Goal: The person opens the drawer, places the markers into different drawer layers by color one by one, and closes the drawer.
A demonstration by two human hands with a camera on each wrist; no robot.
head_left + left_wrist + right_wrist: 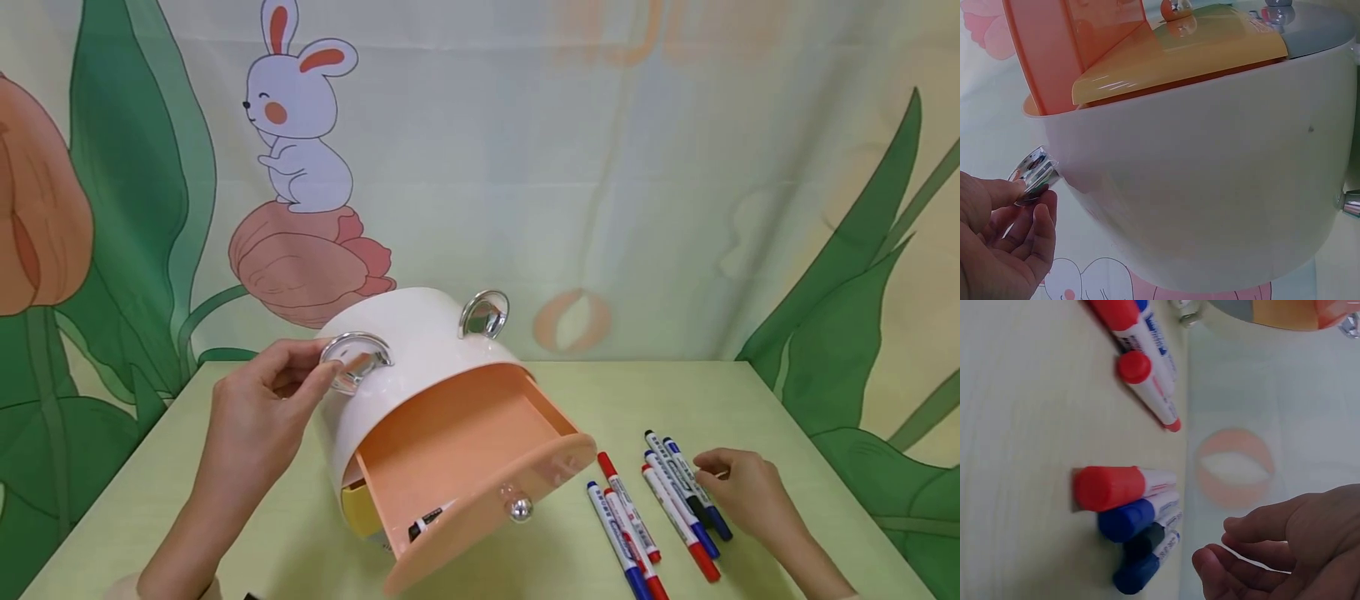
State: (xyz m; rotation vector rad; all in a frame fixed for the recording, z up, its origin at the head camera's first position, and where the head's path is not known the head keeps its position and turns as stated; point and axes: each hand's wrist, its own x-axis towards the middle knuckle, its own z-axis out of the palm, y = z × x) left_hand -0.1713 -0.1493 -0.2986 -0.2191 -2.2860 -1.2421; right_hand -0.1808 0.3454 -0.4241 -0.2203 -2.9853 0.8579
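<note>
My left hand (258, 421) pinches a shiny silver ear-shaped handle (362, 367) between thumb and fingers. That ear sits on top of a white rounded drawer box (1210, 175), which stands tilted in the head view. Its peach top drawer (457, 433) is pulled out, with a silver knob (520, 509) on the front. A marker with a black end (426, 523) lies inside, near the drawer's front. My right hand (750, 492) is beside a group of markers, fingers loosely bent with nothing between them. The nearest is a blue-capped marker (697, 487).
Beneath the peach drawer are a yellow drawer (1185, 59) and a grey drawer (1322, 31). Several red and blue markers (626, 533) lie on the pale green table (600, 392) right of the box. A printed cloth (637, 167) hangs behind.
</note>
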